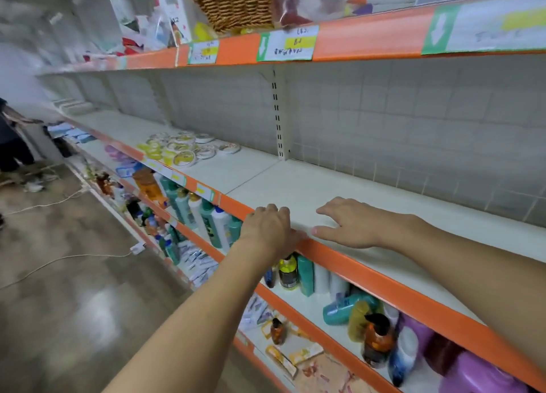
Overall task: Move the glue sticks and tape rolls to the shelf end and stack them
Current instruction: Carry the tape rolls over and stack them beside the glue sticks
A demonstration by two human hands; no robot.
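Far to the left a person (11, 138) stands at the aisle end, with cables (59, 259) trailing over the floor (74, 319). Moving right along the middle shelf (295, 186), the tape rolls (183, 149) lie in a loose, overlapping heap toward its far part, well apart from both hands; no glue sticks can be made out in this view. Under that shelf, the lower shelf (295, 304) holds shampoo bottles (204, 215), some upright and some tipped over. Next comes the left hand (270, 228), its grip curled over the orange front lip (384, 280) and holding nothing loose. Just to its right the right hand (351, 225) lies flat on the bare shelf board, fingers spread and relaxed, empty. On the top shelf (369, 35) a wicker basket (236, 3) sits, its contents hidden, beside blurred packets. The risk, as I judge it, lies in the reach: the rolls sit far from the hands, so the person must step left, and the cables could catch a foot. The rolls are round and heaped, so a hasty scoop could send some over the lip onto the bottles below. A stack of them may lean and slide unless the widest go underneath.
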